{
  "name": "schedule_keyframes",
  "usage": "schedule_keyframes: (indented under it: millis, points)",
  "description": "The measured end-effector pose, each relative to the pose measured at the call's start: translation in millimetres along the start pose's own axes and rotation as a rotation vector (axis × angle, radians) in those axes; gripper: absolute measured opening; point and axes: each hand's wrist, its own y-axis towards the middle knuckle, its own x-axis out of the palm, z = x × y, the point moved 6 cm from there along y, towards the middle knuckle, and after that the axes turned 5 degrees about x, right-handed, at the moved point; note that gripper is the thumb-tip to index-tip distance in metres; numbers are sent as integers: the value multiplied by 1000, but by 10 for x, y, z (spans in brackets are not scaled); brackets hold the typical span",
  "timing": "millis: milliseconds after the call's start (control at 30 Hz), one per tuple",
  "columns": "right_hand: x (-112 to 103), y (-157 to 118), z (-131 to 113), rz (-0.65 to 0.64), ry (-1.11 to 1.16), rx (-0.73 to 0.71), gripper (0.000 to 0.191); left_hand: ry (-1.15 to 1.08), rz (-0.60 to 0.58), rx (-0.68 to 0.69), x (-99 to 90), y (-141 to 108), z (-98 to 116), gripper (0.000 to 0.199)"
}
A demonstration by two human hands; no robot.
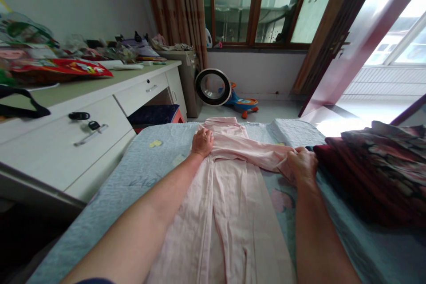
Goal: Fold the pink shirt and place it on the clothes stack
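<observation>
A long pale pink garment [233,195] lies spread on a light blue patterned bed sheet [146,159], its collar end toward the far edge. One sleeve [259,153] stretches out to the right. My left hand [202,142] is closed on the garment's upper left part, near the shoulder. My right hand [302,164] grips the cuff end of the sleeve, fingers wrapped round the cloth. Beside my right hand is a stack of folded dark red and floral fabric [376,164].
A white desk [96,142] with drawers and clutter stands at the left, a dark stool [153,115] by it. Beyond the bed are a washing machine [190,75] with its round door open, a blue ride-on toy [241,102], a window and an open door [353,44].
</observation>
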Motion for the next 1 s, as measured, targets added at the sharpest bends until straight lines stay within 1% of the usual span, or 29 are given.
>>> schedule_keyframes:
  millis: [100,200,300,400,433,500,567,600,633,700,767,800,900,933,1000]
  points:
    - [-53,-49,-79,-42,118,-44,25,-5,-76,2,-43,-50,46,25]
    - [-117,-89,-134,-90,310,-21,24,-7,-124,1,-58,-176,105,29]
    - [-125,-115,-169,-170,568,63,22,-16,-171,38,-3,-367,202,32]
    - [-64,-118,-187,-270,920,189,23,-29,-240,41,103,-525,262,51]
    - [-43,-110,-179,-282,1021,239,23,-36,-266,31,134,-554,268,57]
    - [-7,-84,-156,-287,1147,311,24,-53,-307,13,166,-579,271,60]
    - [18,-60,-137,-291,1187,338,23,-64,-311,8,141,-579,280,58]
    - [28,-54,-129,-294,1190,346,23,-62,-290,10,102,-579,291,57]
    - [36,-55,-119,-294,1192,363,22,-56,-248,15,44,-584,309,56]
    - [50,-81,-93,-286,1194,424,21,-41,-124,38,-106,-622,372,53]
    - [45,-116,-99,-292,1162,434,19,-46,-34,99,-234,-694,483,45]
    - [32,-129,-115,-295,1130,406,18,-56,-28,151,-267,-734,555,38]
    - [-18,-144,-165,-291,1013,284,16,-85,-86,323,-275,-819,763,21]
    - [-25,-145,-168,-293,987,265,16,-87,-102,355,-265,-823,805,19]
    - [-20,-139,-146,-303,957,269,16,-82,-117,369,-244,-790,840,21]
